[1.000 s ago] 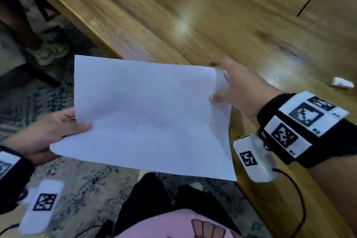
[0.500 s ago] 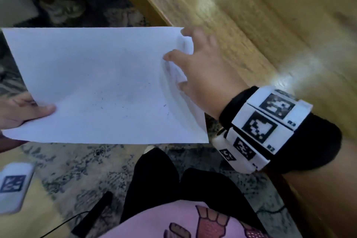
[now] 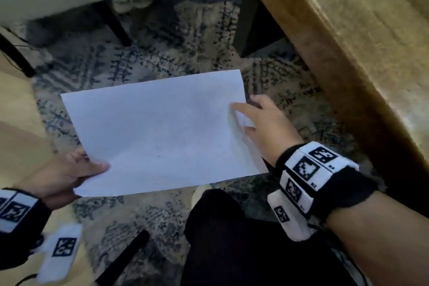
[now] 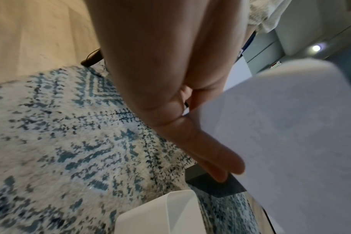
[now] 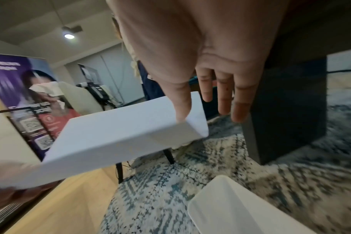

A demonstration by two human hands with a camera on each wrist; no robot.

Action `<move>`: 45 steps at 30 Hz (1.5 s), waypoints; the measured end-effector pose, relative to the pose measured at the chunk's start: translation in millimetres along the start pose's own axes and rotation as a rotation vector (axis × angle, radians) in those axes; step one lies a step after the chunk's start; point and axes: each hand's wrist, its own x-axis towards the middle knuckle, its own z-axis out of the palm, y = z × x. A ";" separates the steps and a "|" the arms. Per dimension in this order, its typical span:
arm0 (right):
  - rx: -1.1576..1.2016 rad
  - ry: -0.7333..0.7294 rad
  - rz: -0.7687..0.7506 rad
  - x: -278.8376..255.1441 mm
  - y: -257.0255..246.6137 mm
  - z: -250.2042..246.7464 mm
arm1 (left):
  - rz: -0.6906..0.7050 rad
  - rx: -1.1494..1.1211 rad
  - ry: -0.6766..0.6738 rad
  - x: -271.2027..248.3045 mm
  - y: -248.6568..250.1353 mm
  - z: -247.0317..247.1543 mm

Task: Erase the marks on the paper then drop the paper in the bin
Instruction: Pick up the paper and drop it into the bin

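Both hands hold the paper (image 3: 160, 132) level in the air above the patterned blue-and-cream rug (image 3: 144, 58), clear of the wooden table (image 3: 362, 37) that runs along the right of the head view. Left hand (image 3: 62, 174) pinches the sheet's near left corner, thumb lying on top of the page and the other fingers (image 4: 212, 152) straight beneath it, as the left wrist view shows. Right hand (image 3: 267, 127) takes the right edge with its thumb on the upper face and its forefinger pressed against the underside, where the edge bends downward into a short flap; its remaining fingers (image 5: 224, 96) are spread and relaxed, off the paper. Only faint grey smudges and a few tiny dark specks show on the upper face of the sheet. Below the sheet, a white, thin-walled container (image 5: 226, 204) with a rounded corner stands on the rug; both wrist views catch its rim, while the head view does not show it. Dark trouser legs (image 3: 243, 239) of the person fill the bottom middle of the head view, and a dark table leg (image 3: 253, 23) stands on the rug beyond the paper.
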 end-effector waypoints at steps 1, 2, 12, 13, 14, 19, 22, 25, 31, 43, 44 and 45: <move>0.026 -0.017 0.025 7.6 3.5 6.7 | -0.001 -0.045 -0.070 5.2 -0.5 1.4; 0.058 -0.040 0.063 15.5 7.5 14.9 | -0.003 -0.083 -0.105 8.7 -1.4 6.2; 0.557 -0.285 0.491 76.6 66.4 122.3 | -0.138 -0.311 -0.120 88.4 -53.6 14.3; 0.562 -0.301 0.488 80.6 70.5 132.1 | -0.154 -0.316 -0.111 95.2 -57.8 16.5; 0.547 -0.296 0.485 86.6 75.8 140.9 | -0.167 -0.328 -0.101 101.6 -60.4 19.9; 0.442 -0.210 0.529 119.3 101.9 168.9 | -0.169 -0.341 -0.088 125.0 -72.0 39.6; 0.366 -0.185 0.560 135.3 119.1 180.1 | -0.163 -0.331 -0.073 130.8 -77.4 55.1; 0.100 -0.204 0.510 142.1 130.6 183.5 | -0.139 -0.294 -0.040 124.9 -77.5 76.0; 0.073 -0.255 0.053 123.2 91.2 194.7 | -0.176 -0.361 -0.061 101.9 -63.6 118.5; 0.291 -0.479 -0.048 99.8 59.6 216.9 | -0.154 -0.424 -0.031 80.2 -46.2 144.6; 0.274 -0.465 0.065 106.9 73.3 215.7 | -0.152 -0.422 -0.036 78.6 -44.6 142.0; 0.250 -0.431 0.140 112.2 83.1 212.9 | -0.147 -0.408 -0.044 77.5 -43.2 139.1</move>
